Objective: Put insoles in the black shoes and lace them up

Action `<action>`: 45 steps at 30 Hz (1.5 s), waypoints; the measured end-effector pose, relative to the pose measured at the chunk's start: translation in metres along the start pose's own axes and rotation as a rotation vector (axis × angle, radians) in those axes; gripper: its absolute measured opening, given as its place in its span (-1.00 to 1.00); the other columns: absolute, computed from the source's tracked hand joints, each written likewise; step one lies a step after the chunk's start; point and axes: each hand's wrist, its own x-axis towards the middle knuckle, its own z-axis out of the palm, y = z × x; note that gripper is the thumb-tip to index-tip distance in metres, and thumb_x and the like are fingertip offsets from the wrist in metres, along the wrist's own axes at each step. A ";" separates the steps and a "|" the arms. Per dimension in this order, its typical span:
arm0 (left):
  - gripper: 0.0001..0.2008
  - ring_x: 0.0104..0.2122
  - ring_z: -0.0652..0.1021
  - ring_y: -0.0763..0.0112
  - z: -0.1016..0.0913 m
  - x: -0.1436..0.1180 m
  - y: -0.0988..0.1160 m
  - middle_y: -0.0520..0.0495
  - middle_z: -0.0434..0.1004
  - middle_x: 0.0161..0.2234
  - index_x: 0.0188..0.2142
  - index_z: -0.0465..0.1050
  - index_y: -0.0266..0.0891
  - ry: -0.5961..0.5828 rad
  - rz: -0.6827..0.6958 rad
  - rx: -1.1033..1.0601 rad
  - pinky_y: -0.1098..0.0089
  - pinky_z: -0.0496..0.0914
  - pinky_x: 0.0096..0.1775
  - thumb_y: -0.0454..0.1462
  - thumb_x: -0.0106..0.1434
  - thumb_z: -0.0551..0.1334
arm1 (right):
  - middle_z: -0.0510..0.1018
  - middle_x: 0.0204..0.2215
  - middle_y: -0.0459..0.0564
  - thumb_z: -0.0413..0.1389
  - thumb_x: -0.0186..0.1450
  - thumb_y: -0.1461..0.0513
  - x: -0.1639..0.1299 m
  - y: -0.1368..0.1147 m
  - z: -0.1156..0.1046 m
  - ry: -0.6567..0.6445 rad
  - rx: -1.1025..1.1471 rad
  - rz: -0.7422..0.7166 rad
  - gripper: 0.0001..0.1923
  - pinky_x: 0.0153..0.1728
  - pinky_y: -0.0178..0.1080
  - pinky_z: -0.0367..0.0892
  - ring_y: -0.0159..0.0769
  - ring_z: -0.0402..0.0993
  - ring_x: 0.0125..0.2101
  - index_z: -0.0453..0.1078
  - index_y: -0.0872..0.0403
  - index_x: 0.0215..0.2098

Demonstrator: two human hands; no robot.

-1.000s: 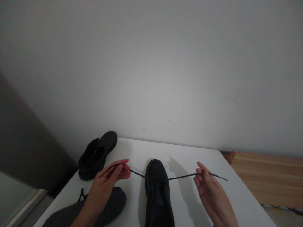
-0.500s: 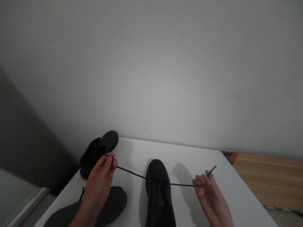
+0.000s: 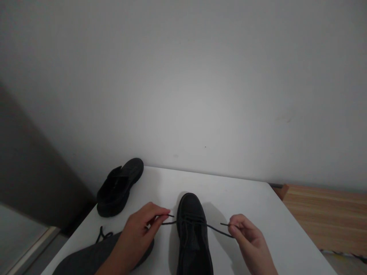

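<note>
Your left hand (image 3: pixel 140 229) sits just left of the black shoe (image 3: pixel 192 233), fingers curled in, thumb and forefinger pinching the left end of the lace (image 3: pixel 213 228). A short tip of lace pokes out past your fingertips toward the shoe. Your right hand (image 3: pixel 249 240) is on the other side, just right of the shoe, also closed in a pinch on the right end of the lace; a short tail sticks out left of the fingers. Both hands are low, near the counter (image 3: pixel 246 198) top, close in to the shoe.

The shoe stands upright in the middle of the white counter, toe pointing away from you, heel cut off by the bottom edge of the view. The lace runs from your left pinch across the front of the shoe's eyelet area and then down-right to your right pinch, w/ a bit of slack on the right side. Can't tell the eyelets apart, too dark.

A 2nd black shoe (image 3: pixel 119 187) lies at the counter's far left corner, toe pointing away-right, well apart from both hands. A dark insole-like piece (image 3: pixel 86 261) lies flat under your left wrist, w/ a bit of dark lace (image 3: pixel 101 235) beside it. Plain wall behind; wood floor (image 3: pixel 323 217) to the right of the counter.
</note>
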 end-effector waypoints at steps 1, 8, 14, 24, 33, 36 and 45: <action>-0.88 -0.43 0.59 0.33 0.005 -0.001 0.001 -0.02 0.65 -0.42 -0.29 0.67 -0.06 -0.042 0.052 0.043 0.44 0.41 -0.36 -0.26 0.29 0.31 | 0.43 -0.52 -0.12 0.33 0.21 0.01 0.000 0.000 0.001 -0.019 -0.023 -0.011 -0.71 -0.42 -0.33 0.26 -0.31 0.32 -0.46 0.52 0.04 -0.42; -0.86 -0.35 0.58 0.33 0.029 -0.011 -0.007 0.00 0.64 -0.37 -0.25 0.56 -0.13 -0.199 0.216 0.187 0.43 0.42 -0.28 -0.33 0.40 0.21 | 0.45 -0.50 -0.10 0.28 0.27 0.02 -0.002 0.005 0.004 -0.075 -0.085 -0.050 -0.73 -0.41 -0.33 0.30 -0.28 0.38 -0.44 0.50 0.04 -0.41; -0.84 -0.32 0.56 0.32 0.035 -0.016 -0.020 0.02 0.60 -0.34 -0.21 0.49 -0.16 -0.170 0.310 0.249 0.36 0.42 -0.22 -0.40 0.42 0.15 | 0.48 -0.48 -0.09 0.26 0.30 0.03 -0.004 0.010 0.003 -0.131 -0.085 -0.049 -0.75 -0.38 -0.34 0.31 -0.28 0.40 -0.41 0.49 0.02 -0.39; -0.84 -0.39 0.57 0.41 0.036 -0.017 -0.018 0.04 0.57 -0.38 -0.27 0.56 -0.13 -0.213 0.107 0.129 0.50 0.40 -0.35 -0.40 0.35 0.23 | 0.43 -0.50 -0.09 0.24 0.28 0.02 -0.007 0.013 0.016 -0.185 -0.147 -0.015 -0.73 -0.42 -0.29 0.23 -0.28 0.32 -0.45 0.48 0.04 -0.39; -0.84 -0.29 0.58 0.35 0.044 -0.016 -0.022 -0.02 0.56 -0.31 -0.28 0.59 -0.14 -0.154 0.141 0.056 0.43 0.45 -0.25 -0.41 0.33 0.26 | 0.25 -0.54 -0.16 0.17 0.26 -0.03 -0.005 0.004 0.028 -0.203 -0.244 0.042 -0.66 -0.43 -0.27 0.11 -0.31 0.17 -0.49 0.40 0.09 -0.40; -0.83 -0.26 0.55 0.31 0.043 -0.016 -0.021 -0.03 0.52 -0.29 -0.27 0.60 -0.13 -0.080 0.199 0.096 0.37 0.46 -0.22 -0.43 0.30 0.30 | 0.21 -0.56 -0.19 0.15 0.26 -0.01 -0.005 0.003 0.029 -0.209 -0.287 0.045 -0.68 -0.44 -0.27 0.09 -0.32 0.14 -0.50 0.40 0.09 -0.39; -0.84 -0.29 0.51 0.29 0.044 -0.016 -0.018 -0.03 0.50 -0.32 -0.22 0.59 -0.12 -0.009 0.327 0.161 0.35 0.44 -0.29 -0.40 0.35 0.26 | 0.32 -0.49 -0.12 0.14 0.27 0.05 -0.006 0.002 0.026 -0.261 -0.315 0.001 -0.74 -0.38 -0.24 0.21 -0.29 0.24 -0.45 0.39 0.09 -0.39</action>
